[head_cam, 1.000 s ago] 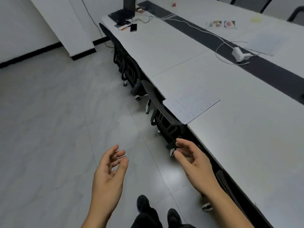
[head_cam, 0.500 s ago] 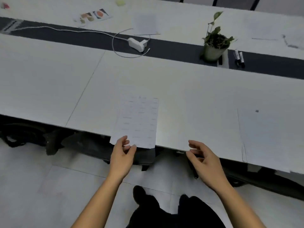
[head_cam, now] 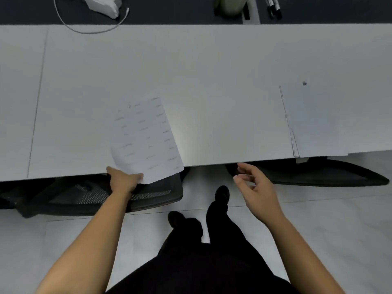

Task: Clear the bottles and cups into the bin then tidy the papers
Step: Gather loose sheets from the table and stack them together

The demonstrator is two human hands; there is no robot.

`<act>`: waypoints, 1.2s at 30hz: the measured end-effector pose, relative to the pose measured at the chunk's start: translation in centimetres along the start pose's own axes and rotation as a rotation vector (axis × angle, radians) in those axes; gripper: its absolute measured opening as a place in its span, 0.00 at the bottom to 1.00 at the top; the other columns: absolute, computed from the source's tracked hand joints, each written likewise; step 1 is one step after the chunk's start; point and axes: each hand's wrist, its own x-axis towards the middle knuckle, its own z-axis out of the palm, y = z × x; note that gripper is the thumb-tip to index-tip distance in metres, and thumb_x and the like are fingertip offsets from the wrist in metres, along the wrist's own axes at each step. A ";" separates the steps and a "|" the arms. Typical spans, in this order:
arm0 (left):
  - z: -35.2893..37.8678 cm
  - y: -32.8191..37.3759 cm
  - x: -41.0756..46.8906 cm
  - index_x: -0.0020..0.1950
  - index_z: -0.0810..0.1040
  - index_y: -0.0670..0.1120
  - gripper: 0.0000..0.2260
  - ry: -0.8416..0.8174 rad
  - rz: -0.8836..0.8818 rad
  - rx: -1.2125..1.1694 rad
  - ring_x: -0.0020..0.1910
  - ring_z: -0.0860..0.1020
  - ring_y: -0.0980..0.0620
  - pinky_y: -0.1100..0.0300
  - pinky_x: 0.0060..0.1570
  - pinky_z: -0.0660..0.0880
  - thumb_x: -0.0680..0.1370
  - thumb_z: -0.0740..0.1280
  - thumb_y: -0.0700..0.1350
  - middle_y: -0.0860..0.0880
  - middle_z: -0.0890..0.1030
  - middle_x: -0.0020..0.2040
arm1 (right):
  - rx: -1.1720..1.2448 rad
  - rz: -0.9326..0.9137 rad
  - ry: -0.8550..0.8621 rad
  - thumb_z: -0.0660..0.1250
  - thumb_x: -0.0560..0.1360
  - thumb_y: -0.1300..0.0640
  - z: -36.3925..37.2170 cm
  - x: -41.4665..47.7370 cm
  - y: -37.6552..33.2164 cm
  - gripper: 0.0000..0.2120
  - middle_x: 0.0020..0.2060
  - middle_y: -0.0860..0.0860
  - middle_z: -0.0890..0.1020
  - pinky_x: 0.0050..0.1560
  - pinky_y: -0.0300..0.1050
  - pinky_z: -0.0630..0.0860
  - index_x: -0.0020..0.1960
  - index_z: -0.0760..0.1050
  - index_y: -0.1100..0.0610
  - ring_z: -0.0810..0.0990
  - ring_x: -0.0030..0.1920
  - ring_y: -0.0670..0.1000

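Nearest the camera: the person's dark trousers (head_cam: 201, 262) are filling the bottom centre, and one black shoe (head_cam: 221, 194) is pointing toward the table over the pale floor (head_cam: 328, 219).

Left hand (head_cam: 124, 181): reaching forward to the table's near edge and gripping the near-left corner of a printed sheet (head_cam: 146, 139), fingers closed on the paper. How the thumb is lying cannot be made out.

Right hand (head_cam: 256, 187): hovering just short of the near edge, right of centre, fingers loosely spread and holding nothing. It is touching neither paper nor table.

Two black chairs are sitting tucked under the table: the mesh-seat chair (head_cam: 148, 198) below the left hand, the second chair (head_cam: 318, 175) to the right.

The printed sheet is lying on the white table (head_cam: 212, 71), tilted, its near end overhanging the edge and its left side curling up slightly. Faint rows of print are showing, too blurred to read.

A stack of papers (head_cam: 322, 122) is lying well apart on the right, its near edge reaching the table's edge, its sheets fanning unevenly.

Far side: a dark strip (head_cam: 169, 9) is running across the table. On it a white adapter (head_cam: 101, 5) with a looping cable (head_cam: 84, 28) is lying at far left, and a pot (head_cam: 229, 5) and black markers (head_cam: 273, 7) at far right.
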 end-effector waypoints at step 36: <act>9.9 18.8 -23.9 0.61 0.72 0.43 0.14 -0.460 0.815 -0.350 0.38 0.70 0.45 0.55 0.30 0.66 0.77 0.64 0.32 0.45 0.76 0.46 | 1.283 0.338 0.769 0.68 0.79 0.64 -17.8 9.9 5.4 0.03 0.52 0.59 0.83 0.36 0.42 0.82 0.48 0.79 0.58 0.83 0.44 0.54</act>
